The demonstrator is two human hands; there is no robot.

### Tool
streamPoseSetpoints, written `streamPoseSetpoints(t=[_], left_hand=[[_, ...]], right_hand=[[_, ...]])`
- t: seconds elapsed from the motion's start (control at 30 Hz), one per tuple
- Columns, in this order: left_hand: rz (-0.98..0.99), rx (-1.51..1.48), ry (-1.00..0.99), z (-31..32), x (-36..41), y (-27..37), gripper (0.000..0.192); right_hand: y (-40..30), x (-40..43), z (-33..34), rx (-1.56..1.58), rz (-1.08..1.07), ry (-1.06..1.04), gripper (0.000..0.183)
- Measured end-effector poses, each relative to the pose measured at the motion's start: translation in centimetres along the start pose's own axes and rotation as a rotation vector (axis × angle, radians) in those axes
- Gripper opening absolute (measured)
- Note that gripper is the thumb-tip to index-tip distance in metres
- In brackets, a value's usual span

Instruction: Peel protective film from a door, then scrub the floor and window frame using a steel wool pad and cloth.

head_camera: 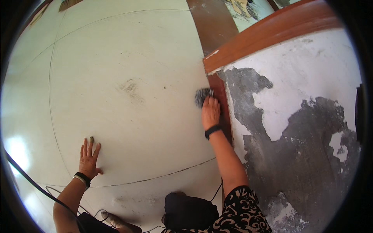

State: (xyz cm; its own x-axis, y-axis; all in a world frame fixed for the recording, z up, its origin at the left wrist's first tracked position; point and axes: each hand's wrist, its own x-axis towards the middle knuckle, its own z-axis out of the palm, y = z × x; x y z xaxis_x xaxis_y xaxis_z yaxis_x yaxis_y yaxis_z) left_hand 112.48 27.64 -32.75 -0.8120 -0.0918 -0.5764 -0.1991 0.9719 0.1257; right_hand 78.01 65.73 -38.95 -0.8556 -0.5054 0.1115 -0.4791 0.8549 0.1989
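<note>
My right hand (211, 112) grips a dark, bristly scrubbing pad or brush (203, 96), pressed at the edge where the pale floor tile (140, 110) meets the reddish-brown baseboard (218, 87). Whether it is steel wool or a brush, I cannot tell. Flat on the tile at the lower left lies my left hand (89, 160), its fingers spread and nothing in it. One of its fingertips is dark and greenish. A dark smudge (130, 87) marks the tile between the hands, towards the far side.
At the right stands a white wall (285, 64) with grey peeled patches, beside a brown wooden door frame (271, 32). A brown threshold strip (214, 23) runs away from me. Broom bristles (68, 4) show at the top left. Black cable (35, 184) passes my left arm.
</note>
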Motion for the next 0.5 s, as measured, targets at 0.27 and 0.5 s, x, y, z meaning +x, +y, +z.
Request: streamPoseSetpoints(t=[0.27,0.5], left_hand=[[0.014,0.015,0.062,0.8,0.1,0.1,0.139],[0.063,-0.030,0.155,0.9,-0.5,0.1,0.137]], right_hand=[[1.5,-21.5,-3.1,0.017,0.109,-0.160,0.035],[3.6,-38.7,-9.6,0.168,0.457,-1.142,0.031]])
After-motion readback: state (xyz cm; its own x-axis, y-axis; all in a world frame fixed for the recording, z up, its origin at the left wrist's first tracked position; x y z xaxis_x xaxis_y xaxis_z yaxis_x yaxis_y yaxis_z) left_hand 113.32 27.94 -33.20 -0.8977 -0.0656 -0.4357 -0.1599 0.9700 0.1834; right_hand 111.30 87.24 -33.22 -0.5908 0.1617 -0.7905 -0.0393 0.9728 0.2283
